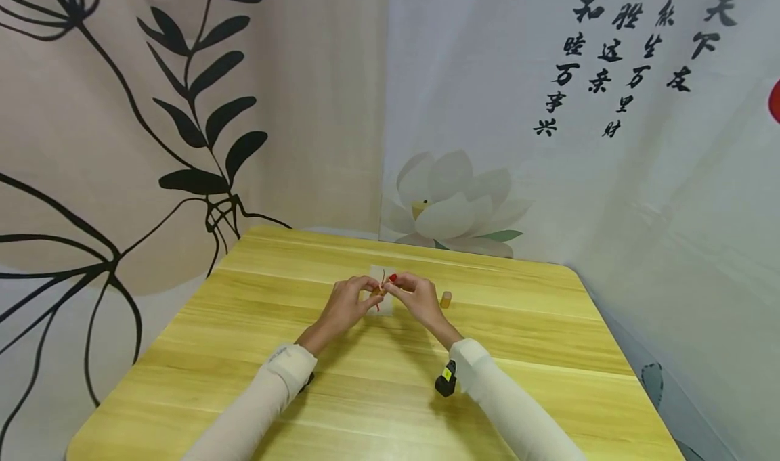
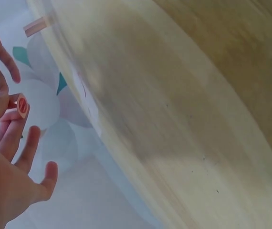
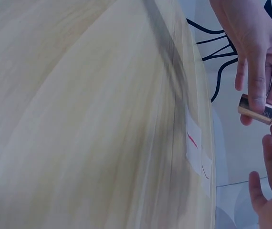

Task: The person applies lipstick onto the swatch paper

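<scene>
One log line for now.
left hand: holds tube | right hand: holds tube | paper: red-marked | cylinder: on table, right of paper

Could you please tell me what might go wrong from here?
The lipstick tube is held in the fingers of the left hand and right hand, so it could slip and drop. If it fell on the paper, the red strokes there might get smudged. The small gold cylinder sits close to the right hand and could be knocked over or sent rolling.
</scene>
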`<state>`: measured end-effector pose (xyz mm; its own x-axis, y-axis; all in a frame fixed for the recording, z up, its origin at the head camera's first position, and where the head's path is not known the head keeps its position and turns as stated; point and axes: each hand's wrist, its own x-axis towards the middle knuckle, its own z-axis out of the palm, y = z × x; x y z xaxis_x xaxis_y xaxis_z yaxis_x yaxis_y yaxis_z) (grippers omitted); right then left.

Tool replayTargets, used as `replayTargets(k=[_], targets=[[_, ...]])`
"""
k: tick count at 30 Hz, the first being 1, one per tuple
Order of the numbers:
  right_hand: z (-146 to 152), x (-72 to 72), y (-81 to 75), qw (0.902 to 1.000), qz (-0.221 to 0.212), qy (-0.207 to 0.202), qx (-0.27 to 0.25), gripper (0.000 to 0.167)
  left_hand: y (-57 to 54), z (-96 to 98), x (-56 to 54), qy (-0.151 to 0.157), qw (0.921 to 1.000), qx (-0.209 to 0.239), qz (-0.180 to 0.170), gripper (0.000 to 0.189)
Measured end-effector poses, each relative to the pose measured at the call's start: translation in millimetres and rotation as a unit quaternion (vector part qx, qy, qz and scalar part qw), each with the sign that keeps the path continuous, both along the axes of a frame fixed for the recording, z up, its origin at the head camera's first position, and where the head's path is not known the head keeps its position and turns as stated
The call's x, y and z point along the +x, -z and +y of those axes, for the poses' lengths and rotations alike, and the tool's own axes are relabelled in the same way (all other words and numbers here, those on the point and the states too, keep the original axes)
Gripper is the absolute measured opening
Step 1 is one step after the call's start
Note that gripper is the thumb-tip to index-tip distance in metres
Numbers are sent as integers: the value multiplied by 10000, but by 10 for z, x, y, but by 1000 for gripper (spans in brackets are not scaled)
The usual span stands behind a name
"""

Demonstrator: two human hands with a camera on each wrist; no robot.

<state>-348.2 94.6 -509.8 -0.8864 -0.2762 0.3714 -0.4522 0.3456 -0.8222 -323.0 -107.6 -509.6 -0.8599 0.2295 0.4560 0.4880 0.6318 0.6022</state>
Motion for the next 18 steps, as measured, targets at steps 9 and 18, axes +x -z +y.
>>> replayTargets(k=[9,18], targets=[[91,35,18,9999,-61,-95,-2,21,-11,38,13,102,9999,-12,-55,24],[100,77,1,9993,-71,319,-185,20,-69,117,32,124,9999,-43,60,25]])
